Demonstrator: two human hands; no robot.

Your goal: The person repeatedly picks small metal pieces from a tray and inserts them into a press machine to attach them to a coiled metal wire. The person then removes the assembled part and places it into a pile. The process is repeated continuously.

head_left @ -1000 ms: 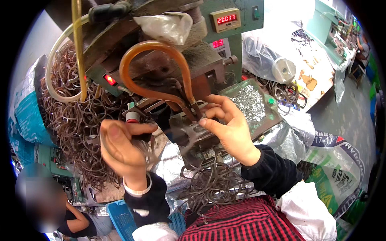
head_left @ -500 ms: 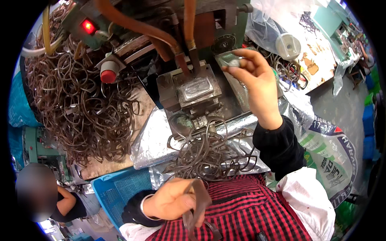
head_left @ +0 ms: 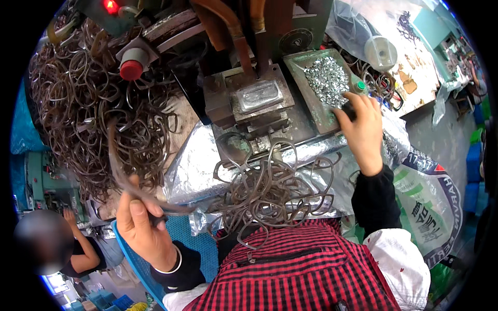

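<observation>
My left hand is closed on a bent brown metal strip, blurred by motion, which rises toward the big pile of metal loops. My right hand is at the near right edge of a metal tray that carries a heap of small silvery pieces. Its thumb and fingers curl around something dark that I cannot make out. Between the hands, further off, the machine's metal block has a shiny rectangular plate on top. Two copper-coloured arms come down just behind that plate.
Tangled metal loops lie on silvery sheeting before the machine. A large pile of similar loops fills the left. A red button juts out beside it. Below stands a blue basket. Another person's arm shows at lower left.
My left hand has moved left and away from my body, carrying the strip. My right hand has come nearer and to the right, uncovering the silvery pieces. The view has shifted slightly.
</observation>
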